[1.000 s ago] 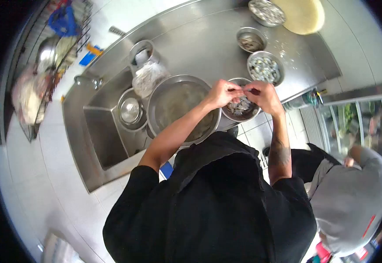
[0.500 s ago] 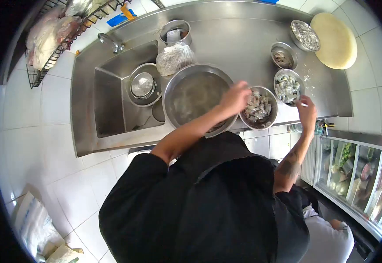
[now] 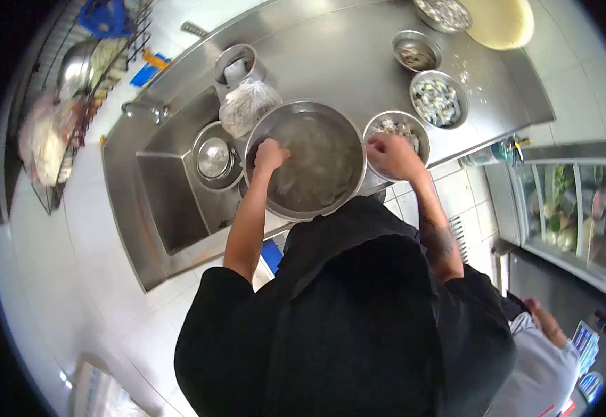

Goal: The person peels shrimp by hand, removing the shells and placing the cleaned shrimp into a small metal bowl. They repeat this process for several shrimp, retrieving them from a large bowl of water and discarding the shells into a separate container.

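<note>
Over the left part of a large steel bowl (image 3: 310,156) of cloudy water is my left hand (image 3: 271,156), its fingers pressed together; whatever they hold is too small to tell. My right hand (image 3: 390,154) is above the near side of a steel bowl of greyish shrimp-like pieces (image 3: 404,131), its fingers curled and partly blurred, any content hidden. Behind it to the right stands a bowl of paler peeled pieces (image 3: 436,102). A smaller bowl with a few dark pieces in liquid (image 3: 415,53) sits farther back.
A sink (image 3: 171,198) with nested bowls (image 3: 215,158) lies left. Beside it are a plastic bag (image 3: 247,106) and a steel pot (image 3: 237,64). A filled bowl (image 3: 444,12) and round board (image 3: 503,21) are far right. Another person (image 3: 539,365) is lower right, near a glass-fronted fridge (image 3: 574,215).
My left hand has moved left across the large bowl. My right hand has gone from the peeled-piece bowl to the nearer shrimp bowl. The camera view has shifted and turned.
</note>
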`<action>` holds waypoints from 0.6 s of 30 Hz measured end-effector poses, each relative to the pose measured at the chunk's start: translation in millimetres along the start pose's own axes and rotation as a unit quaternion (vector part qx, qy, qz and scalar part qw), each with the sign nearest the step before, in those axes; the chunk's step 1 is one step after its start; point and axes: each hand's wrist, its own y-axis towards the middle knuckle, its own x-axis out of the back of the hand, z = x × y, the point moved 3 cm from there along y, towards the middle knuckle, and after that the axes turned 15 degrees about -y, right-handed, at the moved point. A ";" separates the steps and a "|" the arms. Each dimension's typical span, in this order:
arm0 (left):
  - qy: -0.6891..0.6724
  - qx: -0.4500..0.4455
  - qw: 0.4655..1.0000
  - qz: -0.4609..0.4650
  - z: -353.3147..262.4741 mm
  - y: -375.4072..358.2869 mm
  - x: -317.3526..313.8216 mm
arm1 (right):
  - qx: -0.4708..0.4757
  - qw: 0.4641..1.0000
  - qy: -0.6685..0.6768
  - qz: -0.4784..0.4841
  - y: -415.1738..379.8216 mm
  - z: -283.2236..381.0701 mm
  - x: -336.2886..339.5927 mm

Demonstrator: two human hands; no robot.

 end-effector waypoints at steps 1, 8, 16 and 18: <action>-0.041 -0.016 0.999 0.030 -7.0 -4.5 5.6 | 0.032 0.999 0.013 0.005 2.4 10.0 -8.4; -0.363 -0.148 0.910 0.132 -75.0 -50.6 41.0 | 0.153 0.976 -0.039 -0.149 15.6 51.2 -45.1; -0.334 -0.275 0.891 0.135 -195.3 -68.5 25.8 | 0.203 0.920 -0.181 -0.281 27.9 25.4 -5.9; -0.321 -0.337 0.873 0.145 -216.5 -64.4 11.1 | 0.148 0.910 -0.195 -0.335 14.7 8.1 4.9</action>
